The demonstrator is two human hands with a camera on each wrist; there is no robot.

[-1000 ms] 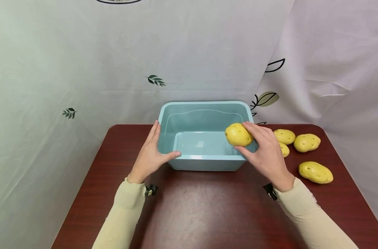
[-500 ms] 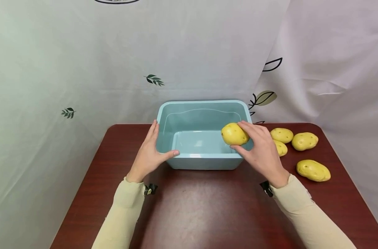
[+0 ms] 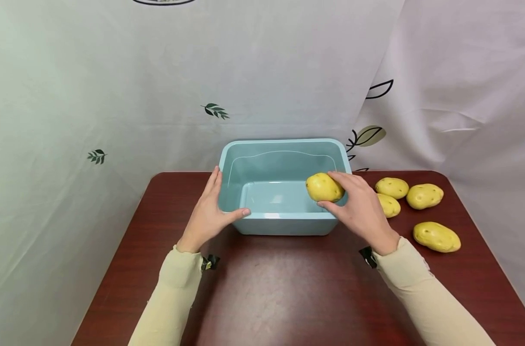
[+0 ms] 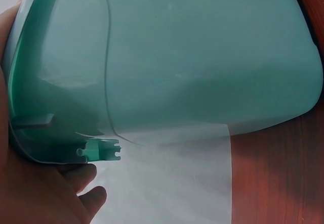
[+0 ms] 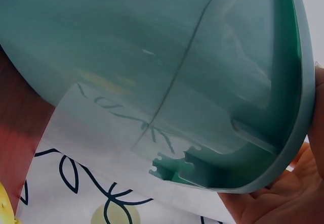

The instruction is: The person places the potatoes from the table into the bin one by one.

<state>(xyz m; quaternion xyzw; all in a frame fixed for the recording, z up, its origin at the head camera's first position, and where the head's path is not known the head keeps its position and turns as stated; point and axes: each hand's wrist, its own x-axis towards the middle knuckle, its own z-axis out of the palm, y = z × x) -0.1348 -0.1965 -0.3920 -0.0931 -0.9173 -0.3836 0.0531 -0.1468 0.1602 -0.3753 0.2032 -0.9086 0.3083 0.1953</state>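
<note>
In the head view, my right hand (image 3: 361,209) holds a yellow potato (image 3: 324,187) between thumb and fingers, over the right part of a light blue plastic bin (image 3: 284,227). The potato stays above the bin floor, and my fingers cover its right end. My left hand (image 3: 206,216) rests at the bin's front left corner, fingers straight along the left side and thumb on the front rim. The left wrist view has the bin's outer wall (image 4: 202,57) with left fingertips (image 4: 93,199) past the rim. In the right wrist view the bin wall (image 5: 116,42) hides the held potato.
Several more potatoes lie on the dark red table (image 3: 271,288) right of the bin, among them one nearer the front (image 3: 437,237) and one at the back (image 3: 424,196). Behind the table hangs a white cloth (image 3: 284,72) with leaf prints.
My right hand has moved slightly left with the potato, farther in over the bin. My left hand keeps its place at the corner.
</note>
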